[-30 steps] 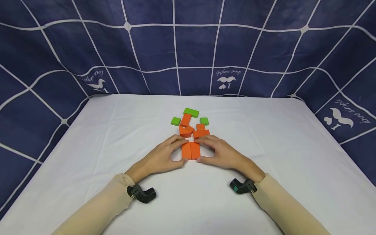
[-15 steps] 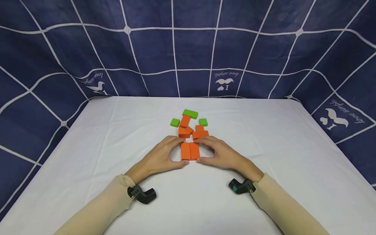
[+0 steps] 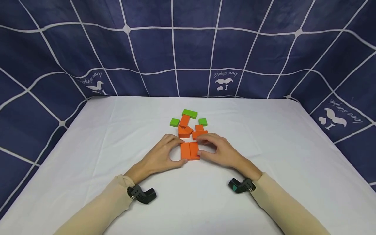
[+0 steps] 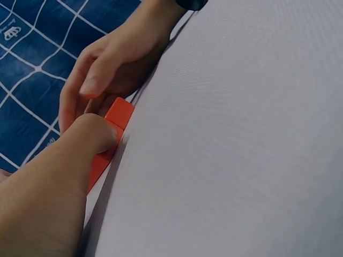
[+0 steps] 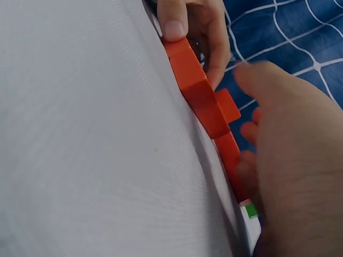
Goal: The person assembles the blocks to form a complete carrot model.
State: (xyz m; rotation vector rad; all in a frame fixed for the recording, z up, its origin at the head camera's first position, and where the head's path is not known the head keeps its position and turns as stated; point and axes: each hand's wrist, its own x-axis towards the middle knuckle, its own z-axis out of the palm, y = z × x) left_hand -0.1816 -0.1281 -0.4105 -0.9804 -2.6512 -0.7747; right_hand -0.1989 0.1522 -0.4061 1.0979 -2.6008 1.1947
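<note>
Left hand (image 3: 160,156), grip pinching the left orange block (image 3: 185,151) by its near and far ends; right orange block (image 3: 194,151), flat on the white-covered table (image 3: 188,202), long side against the left one; right hand (image 3: 220,150), grip loose and holding nothing, thumb apart from the blocks in the right wrist view; further orange blocks (image 3: 184,121), clustered just beyond the pair; green blocks (image 3: 190,113), three, around the cluster's far end; navy gridded curtain (image 3: 191,49), behind.
</note>
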